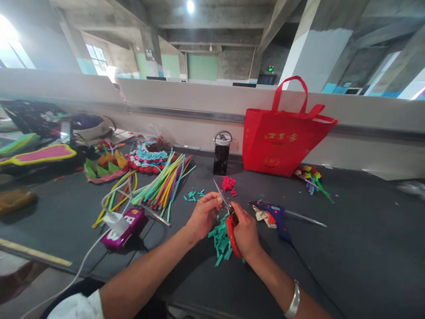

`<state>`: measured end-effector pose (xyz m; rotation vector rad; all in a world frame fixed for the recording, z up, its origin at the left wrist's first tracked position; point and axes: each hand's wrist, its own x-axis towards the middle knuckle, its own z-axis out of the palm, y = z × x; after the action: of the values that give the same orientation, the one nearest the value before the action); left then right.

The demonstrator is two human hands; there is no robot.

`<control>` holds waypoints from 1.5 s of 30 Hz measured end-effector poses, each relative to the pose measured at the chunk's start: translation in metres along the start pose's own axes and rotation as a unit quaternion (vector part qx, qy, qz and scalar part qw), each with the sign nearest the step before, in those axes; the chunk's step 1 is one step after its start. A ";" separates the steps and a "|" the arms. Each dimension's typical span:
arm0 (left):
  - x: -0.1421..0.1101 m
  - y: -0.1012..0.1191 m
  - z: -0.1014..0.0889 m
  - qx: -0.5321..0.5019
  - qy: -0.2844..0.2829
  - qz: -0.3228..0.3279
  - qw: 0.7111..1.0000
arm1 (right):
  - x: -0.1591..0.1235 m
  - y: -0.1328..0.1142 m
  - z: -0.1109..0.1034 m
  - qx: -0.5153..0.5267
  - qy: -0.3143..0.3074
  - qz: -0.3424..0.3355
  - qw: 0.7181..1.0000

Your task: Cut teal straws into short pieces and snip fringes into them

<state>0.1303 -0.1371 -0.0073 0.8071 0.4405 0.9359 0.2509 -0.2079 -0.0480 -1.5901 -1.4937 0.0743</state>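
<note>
My right hand is closed around the red-handled scissors, whose blades point up and away from me. Beside the blades, the fingers of my left hand are pinched together; whatever is between them is too small to make out. Under both hands lies a pile of green cut strips. Just beyond the scissor tips sits a small heap of red cut pieces. Several tiny teal pieces are scattered to the left of it.
A blue glue gun lies to the right, its cord trailing forward. Left are a bundle of coloured pipe cleaners and a purple power strip. A black bottle and red bag stand at the back.
</note>
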 end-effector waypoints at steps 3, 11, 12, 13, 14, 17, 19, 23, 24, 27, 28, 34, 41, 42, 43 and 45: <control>0.000 0.000 0.000 0.002 -0.003 0.002 1.000 | 0.000 0.002 0.001 -0.014 -0.003 0.000 1.000; -0.001 -0.007 -0.001 0.013 -0.011 0.006 1.000 | 0.004 0.006 -0.001 -0.057 -0.012 0.007 0.998; -0.001 -0.007 -0.001 0.013 -0.010 0.005 1.000 | 0.005 0.006 -0.001 -0.046 -0.016 0.008 0.999; -0.001 -0.008 -0.001 0.012 -0.008 0.005 1.000 | 0.005 0.005 -0.001 -0.033 -0.018 0.009 0.999; -0.001 -0.007 -0.001 0.012 -0.008 0.004 1.000 | 0.005 0.004 -0.001 -0.019 -0.016 0.008 1.000; -0.002 -0.007 0.000 0.013 -0.009 0.000 1.000 | 0.004 -0.001 -0.002 0.021 -0.006 0.004 1.000; -0.002 -0.006 0.001 0.017 -0.012 -0.002 1.000 | 0.004 -0.005 -0.002 0.041 -0.004 0.001 0.999; 0.001 -0.004 -0.001 0.019 -0.008 0.016 1.000 | 0.004 -0.006 -0.004 0.045 0.017 0.015 0.999; 0.003 -0.003 -0.002 0.023 -0.007 0.027 0.999 | 0.005 -0.005 -0.005 0.046 0.026 0.022 0.998; 0.010 0.001 -0.009 0.052 0.000 0.059 0.997 | 0.009 -0.002 -0.010 0.054 0.060 0.040 0.996; 0.013 0.002 -0.012 0.070 0.009 0.070 0.995 | 0.011 -0.001 -0.011 0.055 0.070 0.048 0.995; 0.030 0.007 -0.036 0.310 0.132 0.140 0.931 | 0.018 0.012 -0.018 0.036 0.092 0.084 0.992; 0.047 0.015 -0.066 0.527 0.188 0.171 0.811 | 0.020 0.016 -0.021 -0.036 0.058 0.103 0.992; 0.047 0.016 -0.067 0.543 0.187 0.181 0.799 | 0.020 0.015 -0.021 -0.048 0.055 0.102 0.992; 0.047 0.015 -0.067 0.556 0.179 0.194 0.788 | 0.020 0.015 -0.021 -0.061 0.053 0.103 0.991; 0.044 0.013 -0.064 0.580 0.135 0.223 0.772 | 0.020 0.014 -0.022 -0.081 0.050 0.106 0.990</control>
<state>0.1053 -0.0684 -0.0379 1.9837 1.1704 1.1978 0.2797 -0.2016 -0.0333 -1.8527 -1.2766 -0.0056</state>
